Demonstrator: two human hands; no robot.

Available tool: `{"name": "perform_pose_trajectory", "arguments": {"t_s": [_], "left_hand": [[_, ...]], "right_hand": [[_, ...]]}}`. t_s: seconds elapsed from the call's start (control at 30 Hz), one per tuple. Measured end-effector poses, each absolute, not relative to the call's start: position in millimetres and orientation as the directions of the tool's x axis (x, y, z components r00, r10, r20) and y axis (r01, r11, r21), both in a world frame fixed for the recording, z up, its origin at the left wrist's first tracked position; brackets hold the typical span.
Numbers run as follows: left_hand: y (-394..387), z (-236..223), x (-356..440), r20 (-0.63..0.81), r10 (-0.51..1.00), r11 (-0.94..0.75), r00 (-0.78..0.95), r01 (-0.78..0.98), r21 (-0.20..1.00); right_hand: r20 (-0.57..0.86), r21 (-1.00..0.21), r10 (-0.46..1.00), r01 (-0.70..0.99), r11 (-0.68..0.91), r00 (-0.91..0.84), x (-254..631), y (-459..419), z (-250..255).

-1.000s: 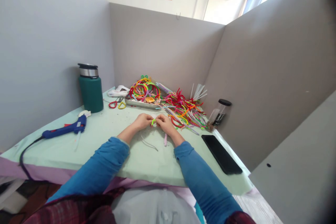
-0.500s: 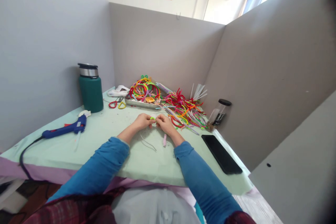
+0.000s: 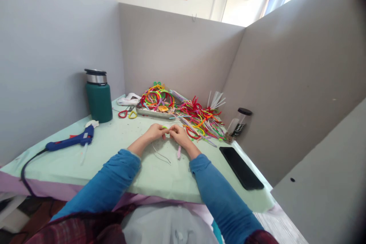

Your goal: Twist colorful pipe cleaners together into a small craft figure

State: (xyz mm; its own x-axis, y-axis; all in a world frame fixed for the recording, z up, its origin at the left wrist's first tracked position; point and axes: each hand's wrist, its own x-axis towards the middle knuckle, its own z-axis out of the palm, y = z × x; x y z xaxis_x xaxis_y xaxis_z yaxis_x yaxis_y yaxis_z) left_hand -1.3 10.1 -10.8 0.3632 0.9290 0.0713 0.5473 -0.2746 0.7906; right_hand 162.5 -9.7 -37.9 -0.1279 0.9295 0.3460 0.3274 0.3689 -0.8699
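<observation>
My left hand point(image 3: 156, 132) is closed in a pinch on a short lime-green pipe cleaner point(image 3: 164, 127), of which only a little shows above the fingers. My right hand point(image 3: 178, 133) is also pinched, its fingertips meeting those of the left at the pipe cleaner; the fingers hide most of the piece. Below the hands a thin, bent wire-like strand point(image 3: 162, 156) lies on the table. A small pale pink strip point(image 3: 178, 152) lies just under my right wrist.
A blue glue gun point(image 3: 71, 142) with its cord and a green bottle point(image 3: 99, 101) stand left. Behind are red-and-yellow-handled scissors point(image 3: 127, 114), a metal tray point(image 3: 154, 114) of craft pieces and a pile of pipe cleaners point(image 3: 200, 116). A black phone point(image 3: 241, 167) and clear jar point(image 3: 238, 124) are right.
The green pipe cleaner stood as a small loop between my hands; now it lies flatter against my left fingers. The fingertips have drawn closer together. The arms stay in place.
</observation>
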Motion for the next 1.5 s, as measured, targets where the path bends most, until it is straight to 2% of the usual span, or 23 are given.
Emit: {"name": "perform_pose_trajectory", "arguments": {"t_s": [0.43,0.77,0.97,1.1,1.33,1.5], "left_hand": [[11.6,-8.7,1.2,-0.008,0.942,-0.173,0.337,0.504,0.847],[9.6,-10.3,0.2,0.051,0.948,-0.221,0.314,0.534,0.816],[11.6,-10.3,-1.0,0.175,0.95,-0.294,0.258,0.556,0.777],[15.8,-12.6,-0.1,0.219,0.939,-0.328,0.265,0.501,0.801],[18.3,-13.9,-0.4,0.229,0.915,-0.352,0.332,0.384,0.853],[13.1,-6.7,0.0,0.188,0.938,-0.306,0.291,0.44,0.844]], "right_hand": [[0.388,-0.838,0.908,0.35,0.42,-0.161,162.1,-7.6,-41.8],[0.393,-0.824,0.908,0.383,0.417,-0.145,162.4,-4.0,-45.8],[0.382,-0.833,0.914,0.377,0.404,-0.135,161.5,-5.1,-44.5],[0.387,-0.838,0.913,0.363,0.408,-0.132,161.9,-5.8,-42.5],[0.369,-0.851,0.926,0.369,0.373,-0.084,163.6,-6.3,-39.2],[0.368,-0.844,0.926,0.387,0.371,-0.085,163.9,-6.1,-39.7]]}}
